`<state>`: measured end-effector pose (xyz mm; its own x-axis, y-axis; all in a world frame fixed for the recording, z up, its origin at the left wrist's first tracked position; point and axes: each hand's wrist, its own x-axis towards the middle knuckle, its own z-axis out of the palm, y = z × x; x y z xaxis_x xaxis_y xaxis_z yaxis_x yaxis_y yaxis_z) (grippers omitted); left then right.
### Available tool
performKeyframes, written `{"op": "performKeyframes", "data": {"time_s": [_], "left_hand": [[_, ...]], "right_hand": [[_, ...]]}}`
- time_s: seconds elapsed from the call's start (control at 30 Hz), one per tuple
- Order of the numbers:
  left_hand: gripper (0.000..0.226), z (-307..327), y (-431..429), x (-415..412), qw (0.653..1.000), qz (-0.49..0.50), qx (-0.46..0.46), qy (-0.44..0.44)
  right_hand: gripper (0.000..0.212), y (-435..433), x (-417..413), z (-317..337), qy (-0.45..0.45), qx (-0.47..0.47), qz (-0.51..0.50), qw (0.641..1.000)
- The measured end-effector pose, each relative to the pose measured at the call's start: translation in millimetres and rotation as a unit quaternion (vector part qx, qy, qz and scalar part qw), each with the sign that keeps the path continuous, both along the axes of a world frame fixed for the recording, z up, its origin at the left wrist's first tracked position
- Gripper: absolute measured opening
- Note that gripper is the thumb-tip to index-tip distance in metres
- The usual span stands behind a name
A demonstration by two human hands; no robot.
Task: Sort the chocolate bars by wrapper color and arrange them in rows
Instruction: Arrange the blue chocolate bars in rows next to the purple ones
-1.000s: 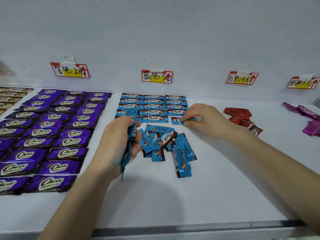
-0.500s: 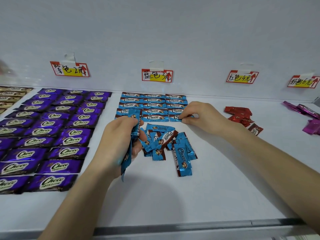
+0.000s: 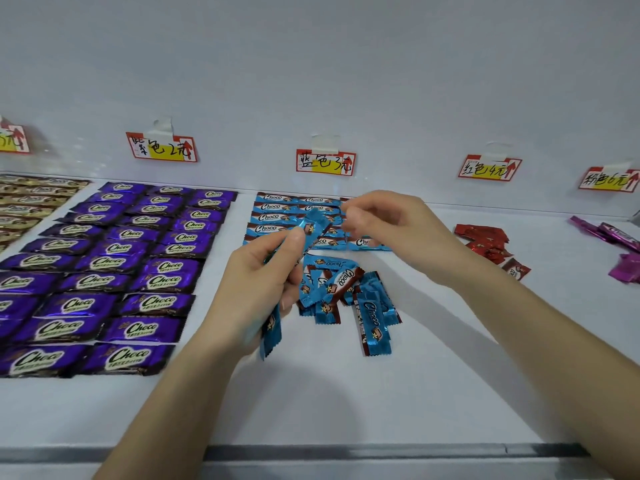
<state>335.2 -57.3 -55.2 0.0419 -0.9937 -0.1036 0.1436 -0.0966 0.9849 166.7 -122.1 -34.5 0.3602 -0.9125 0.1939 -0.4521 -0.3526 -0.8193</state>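
Observation:
My left hand (image 3: 256, 275) grips a bunch of blue bars (image 3: 313, 225); one bar sticks up past my thumb and another end hangs below my palm. My right hand (image 3: 391, 230) hovers above the blue rows (image 3: 273, 218), its blurred fingertips close to the raised bar's top end, with nothing seen between them. A loose pile of blue bars (image 3: 346, 289) lies on the white shelf just in front of the rows. Part of the rows is hidden behind both hands.
Purple bars (image 3: 114, 265) fill neat rows on the left, and gold-brown bars (image 3: 31, 202) lie at the far left. Red bars (image 3: 485, 239) sit heaped on the right, magenta ones (image 3: 620, 251) at the far right. Price labels (image 3: 325, 162) hang on the back wall. The shelf's grey front edge (image 3: 346, 452) runs along the bottom.
My right hand has let go of the bar it laid at the right end of the front blue row and risen toward my left hand. My left hand has lifted its bunch higher.

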Motion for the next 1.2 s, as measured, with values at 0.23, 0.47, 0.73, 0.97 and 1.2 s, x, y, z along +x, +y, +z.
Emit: {"op": "performKeyframes", "data": {"time_s": [0.23,0.47,0.73,0.97,1.2], "left_hand": [[0.034,5,9,2,0.997,0.012,0.050,0.057],[0.014,6,30,20,0.995,0.046,-0.005,0.091],[0.008,-1,34,28,0.996,0.079,-0.023,0.043],[0.008,-10,36,33,0.991,0.116,0.018,0.056],[0.014,-17,43,36,0.986,0.145,0.027,0.078]], "right_hand": [[0.009,37,23,12,-0.058,0.009,0.055,0.997],[0.029,59,15,4,-0.128,0.010,0.046,0.991],[0.017,63,26,-5,0.019,-0.184,0.048,0.982],[0.021,51,35,-13,0.120,-0.246,0.087,0.958],[0.007,9,61,-19,0.111,-0.080,-0.002,0.991]]}}
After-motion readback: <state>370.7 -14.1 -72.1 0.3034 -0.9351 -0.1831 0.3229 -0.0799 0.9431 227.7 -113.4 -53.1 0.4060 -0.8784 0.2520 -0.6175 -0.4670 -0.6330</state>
